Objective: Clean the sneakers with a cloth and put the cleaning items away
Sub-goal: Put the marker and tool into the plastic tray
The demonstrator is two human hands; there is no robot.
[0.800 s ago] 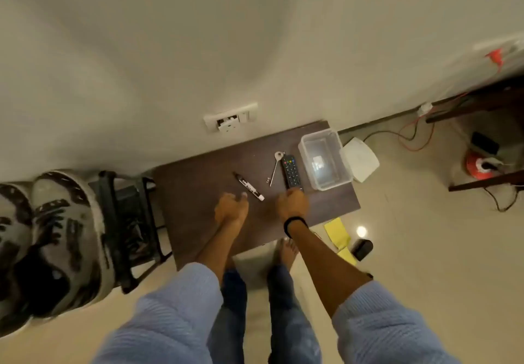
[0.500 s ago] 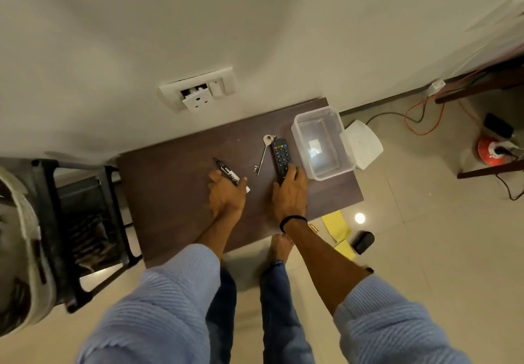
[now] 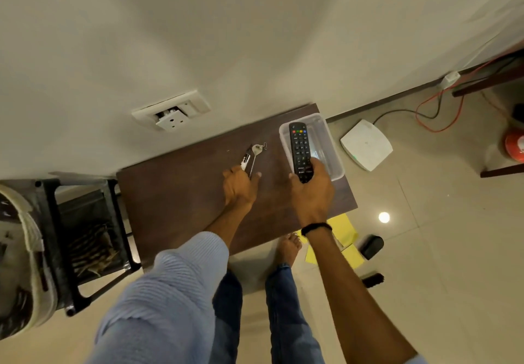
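On the dark wooden table (image 3: 175,193), my right hand (image 3: 312,190) grips a black remote control (image 3: 300,148) and holds it over the clear plastic box (image 3: 326,148) at the table's right end. My left hand (image 3: 239,188) grips a black-and-white marker (image 3: 246,161) and the silver key (image 3: 256,151) together, just above the tabletop. No sneakers are clearly in view. Yellow cloths (image 3: 344,230) lie on the floor under the table's right edge, beside a black brush (image 3: 373,280).
A black stool (image 3: 85,236) stands left of the table, with a patterned cushion (image 3: 17,264) at the far left. A white router (image 3: 366,144), cables (image 3: 436,108) and a red object (image 3: 514,142) lie on the floor at right. A small black object (image 3: 371,246) sits by the cloths.
My right hand lifted the remote off the table and carried it over the clear box. My left hand picked up the marker and moved right to the key.
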